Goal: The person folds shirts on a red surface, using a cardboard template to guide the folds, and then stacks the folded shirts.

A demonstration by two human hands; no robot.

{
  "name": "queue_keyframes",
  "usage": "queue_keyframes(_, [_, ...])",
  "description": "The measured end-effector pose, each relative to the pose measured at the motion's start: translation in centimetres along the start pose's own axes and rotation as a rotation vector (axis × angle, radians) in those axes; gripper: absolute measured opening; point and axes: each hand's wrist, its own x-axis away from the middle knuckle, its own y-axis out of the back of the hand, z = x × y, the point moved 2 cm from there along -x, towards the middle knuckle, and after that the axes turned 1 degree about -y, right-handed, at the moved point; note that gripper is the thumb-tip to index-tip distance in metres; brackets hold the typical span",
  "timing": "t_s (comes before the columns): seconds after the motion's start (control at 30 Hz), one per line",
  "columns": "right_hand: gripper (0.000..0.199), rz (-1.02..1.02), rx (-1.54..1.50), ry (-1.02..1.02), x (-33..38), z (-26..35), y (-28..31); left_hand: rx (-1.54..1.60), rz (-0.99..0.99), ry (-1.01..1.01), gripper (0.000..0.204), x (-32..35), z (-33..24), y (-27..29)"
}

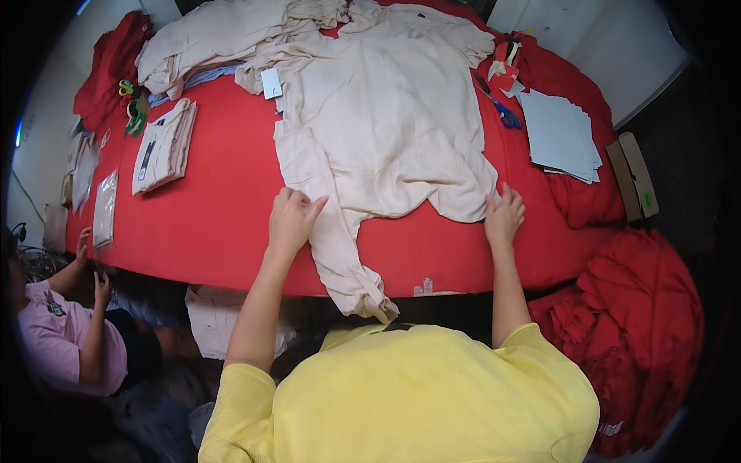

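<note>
A cream long-sleeved shirt (394, 131) lies spread on the red-covered table (224, 224), one sleeve hanging over the near edge toward me. My left hand (292, 224) is at the outer edge of that sleeve, its thumb held apart from its fingers over the fabric. At the shirt's lower right corner, my right hand (504, 217) has thumb and fingers closed on the hem. A white tag (271, 83) lies by the shirt's upper left side.
Blue-handled scissors (507, 116) and white sheets (559, 135) lie right. A folded cream garment (164, 147) and plastic-wrapped pack (105, 208) sit left. Red cloth (633, 332) is heaped near right, below a cardboard box (634, 177). Another person (77, 332) sits at near left.
</note>
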Motion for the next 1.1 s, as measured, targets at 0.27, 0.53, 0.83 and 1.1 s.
queue_keyframes(0.27, [0.028, 0.299, -1.197, -0.232, -2.4, -3.1, -1.7, 0.813, 0.039, 0.326, 0.019, -1.3, 4.0, -0.9])
queue_keyframes(0.53, [0.05, 0.592, -0.934, -0.36, 2.4, -2.9, 4.4, 1.365, -0.273, 0.692, 0.043, 7.1, 20.8, 6.0])
queue_keyframes(0.83, [0.039, 0.734, -0.706, -0.422, 5.0, -7.0, 5.9, 0.861, 0.232, 0.414, 0.048, 11.3, 13.8, 10.5])
queue_keyframes(1.1, [0.046, 0.527, 0.107, 0.015, 3.7, -1.3, 9.1, -0.211, 0.304, 0.211, 0.056, 9.2, 11.1, 14.0])
